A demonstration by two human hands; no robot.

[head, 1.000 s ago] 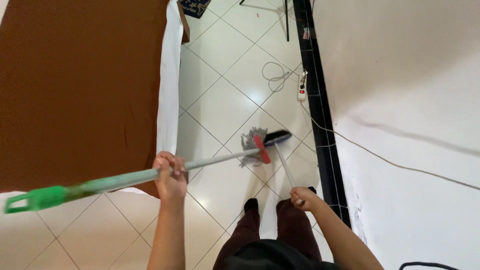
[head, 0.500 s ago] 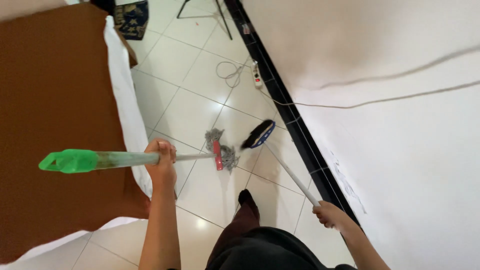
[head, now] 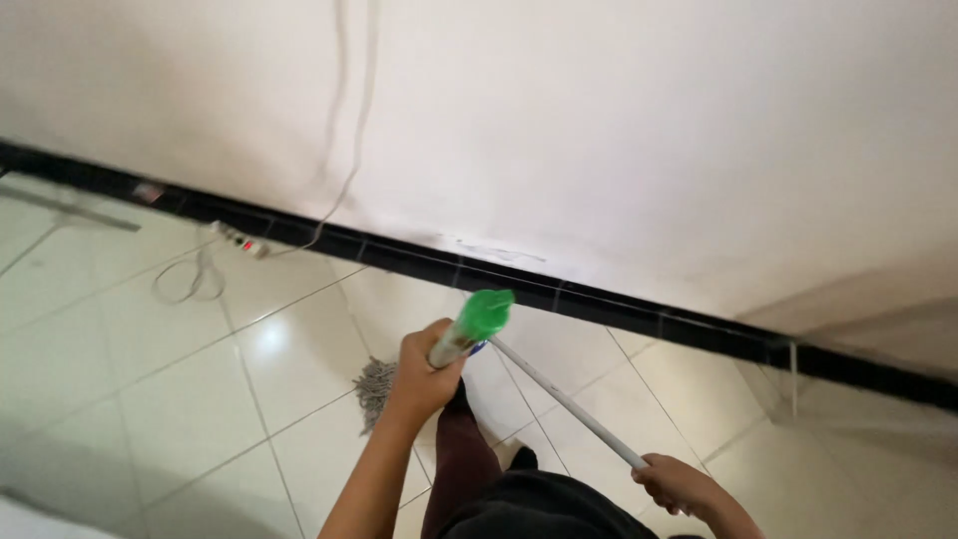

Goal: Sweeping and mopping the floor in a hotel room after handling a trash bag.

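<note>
MOP: green-capped mop handle [head: 477,321] foreshortened, its grey mop head [head: 376,387] half hidden behind left hand [head: 424,374], grip closed round it | POLE: white pole [head: 567,403] clasped in right hand [head: 679,484]; far end hidden | ROOM: white tiled floor [head: 150,399]; black skirting [head: 619,304]; blurred power strip [head: 242,240]; white wall [head: 599,130]

A floor [head: 130,399] of large, glossy, pale square tiles is seen, with thin dark grout lines running diagonally across it. It is bordered along the wall by a black skirting band [head: 599,299]. A white power strip [head: 242,241] is laid on the tiles just beside that band, and a loosely coiled white cable [head: 188,284] is spread on the tiles near it. A grey stringy mop head [head: 375,389] is rested on the tiles nearer the middle.
</note>
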